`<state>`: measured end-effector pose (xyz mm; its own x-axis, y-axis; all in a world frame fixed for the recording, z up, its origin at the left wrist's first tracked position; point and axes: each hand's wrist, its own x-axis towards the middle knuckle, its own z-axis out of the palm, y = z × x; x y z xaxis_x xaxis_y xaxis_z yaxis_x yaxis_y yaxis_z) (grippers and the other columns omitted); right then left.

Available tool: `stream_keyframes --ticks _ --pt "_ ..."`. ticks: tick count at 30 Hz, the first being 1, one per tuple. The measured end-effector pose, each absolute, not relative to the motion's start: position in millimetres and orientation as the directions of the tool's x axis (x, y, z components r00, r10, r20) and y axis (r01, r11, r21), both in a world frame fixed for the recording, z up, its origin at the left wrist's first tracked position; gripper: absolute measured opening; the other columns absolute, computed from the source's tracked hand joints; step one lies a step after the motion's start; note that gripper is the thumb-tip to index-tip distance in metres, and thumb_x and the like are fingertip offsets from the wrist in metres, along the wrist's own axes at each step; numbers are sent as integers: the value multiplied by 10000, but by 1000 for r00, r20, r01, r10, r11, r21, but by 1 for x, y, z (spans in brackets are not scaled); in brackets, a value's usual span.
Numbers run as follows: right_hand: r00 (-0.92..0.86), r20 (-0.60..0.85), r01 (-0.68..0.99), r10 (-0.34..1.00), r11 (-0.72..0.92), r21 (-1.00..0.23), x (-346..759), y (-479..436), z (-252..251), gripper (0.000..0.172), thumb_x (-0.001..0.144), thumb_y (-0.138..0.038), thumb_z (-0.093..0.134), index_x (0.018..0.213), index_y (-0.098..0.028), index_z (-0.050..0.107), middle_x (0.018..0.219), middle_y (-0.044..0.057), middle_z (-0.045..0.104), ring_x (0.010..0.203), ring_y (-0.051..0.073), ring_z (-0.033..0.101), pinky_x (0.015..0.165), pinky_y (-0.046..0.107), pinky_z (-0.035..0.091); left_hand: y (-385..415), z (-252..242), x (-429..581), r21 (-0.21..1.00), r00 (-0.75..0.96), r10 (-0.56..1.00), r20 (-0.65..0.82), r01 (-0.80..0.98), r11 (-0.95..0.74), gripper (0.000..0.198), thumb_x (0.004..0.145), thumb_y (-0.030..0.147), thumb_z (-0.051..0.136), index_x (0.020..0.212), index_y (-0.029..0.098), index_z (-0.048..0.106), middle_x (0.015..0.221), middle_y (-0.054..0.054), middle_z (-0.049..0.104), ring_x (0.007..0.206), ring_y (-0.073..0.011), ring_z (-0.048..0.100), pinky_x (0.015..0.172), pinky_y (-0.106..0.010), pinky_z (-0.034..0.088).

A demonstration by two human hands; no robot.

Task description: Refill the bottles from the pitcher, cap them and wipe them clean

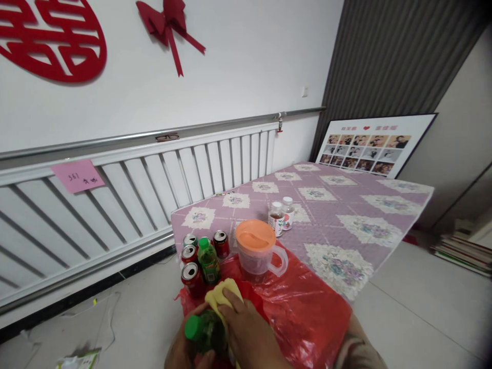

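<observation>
My left hand point(182, 338) grips a green-capped plastic bottle point(209, 330), which is tilted with its cap towards the left. A yellow cloth point(225, 292) is bunched in my right hand point(249, 325) and pressed against the bottle's side. Both hands are low in the view, over a red plastic bag point(307, 307). Just beyond them a second green-capped bottle point(208, 261) stands among several opened drink cans point(191, 277). To its right is a clear pitcher point(255, 261) with an orange lid. The lower part of the held bottle is hidden by my right hand.
Two small white-capped jars point(277, 218) stand behind the pitcher on the purple flowered tablecloth point(330, 210). A white radiator point(184, 171) runs along the wall at the left, with a pink note point(78, 176) on it. A photo board point(369, 146) leans at the far right.
</observation>
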<state>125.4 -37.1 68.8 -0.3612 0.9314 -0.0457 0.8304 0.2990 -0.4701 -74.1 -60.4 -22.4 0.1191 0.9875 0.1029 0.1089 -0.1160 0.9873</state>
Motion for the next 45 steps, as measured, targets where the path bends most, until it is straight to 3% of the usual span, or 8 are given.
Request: stream_keyframes --ticks 11,18,22,27,30,35,42,45 --pt "-210 -155 908 965 133 -397 144 -39 31 585 810 -10 472 1282 -305 652 1409 41 596 1140 255 650 925 324 528 -62 -8 -65 987 63 994 84 134 -92 682 749 460 751 1342 230 504 1332 -136 623 1238 -354 596 1039 -444 509" --pt "-357 -32 818 934 295 -494 128 -52 61 528 839 -87 544 1337 -253 600 1546 82 425 1323 311 511 1082 426 441 -60 8 -61 1000 -123 992 -20 17 22 664 618 459 844 1180 204 601 1167 -119 714 1141 -359 651 972 -450 555" --pt "-463 -36 779 886 387 -492 119 -50 65 548 857 -88 521 1382 -241 553 1500 72 493 1408 323 396 1127 510 380 -61 9 -63 997 -206 976 -72 -27 68 632 630 426 840 1161 196 587 1149 -121 720 1123 -347 663 966 -439 554" --pt "-245 -175 911 953 165 -379 130 -44 33 626 816 5 473 1370 -270 574 1536 84 440 1231 299 597 930 385 554 -63 9 -66 996 -256 963 -88 -52 77 663 623 423 838 1184 189 574 1110 -114 726 1055 -332 693 913 -423 571" --pt "-191 -188 922 963 111 -370 140 -42 16 622 826 10 440 1373 -251 579 1502 117 481 1158 291 646 891 365 565 -63 8 -66 997 -218 974 -66 -40 58 673 637 429 830 1209 195 565 1175 -127 703 1103 -339 672 932 -421 562" --pt "-248 -159 907 956 171 -384 138 -47 34 591 816 -11 483 1331 -270 612 1515 87 470 1182 294 630 937 372 547 -64 7 -66 999 -196 980 -43 -15 41 699 633 437 833 1231 196 562 1179 -128 699 1122 -350 659 950 -434 555" --pt "-447 -11 778 894 383 -498 117 -54 68 540 882 -159 534 1410 -273 528 1600 68 313 1400 336 405 1132 490 372 -65 17 -62 999 -169 985 -43 -18 40 706 613 422 847 1224 192 579 1094 -119 728 1088 -345 674 968 -450 549" --pt "-415 -82 825 906 336 -455 118 -49 58 550 863 -86 510 1394 -226 551 1568 107 376 1384 325 434 1110 467 404 -66 17 -64 997 -190 979 -74 -34 68 713 616 436 846 1231 195 577 1086 -112 733 1077 -345 681 951 -445 558"
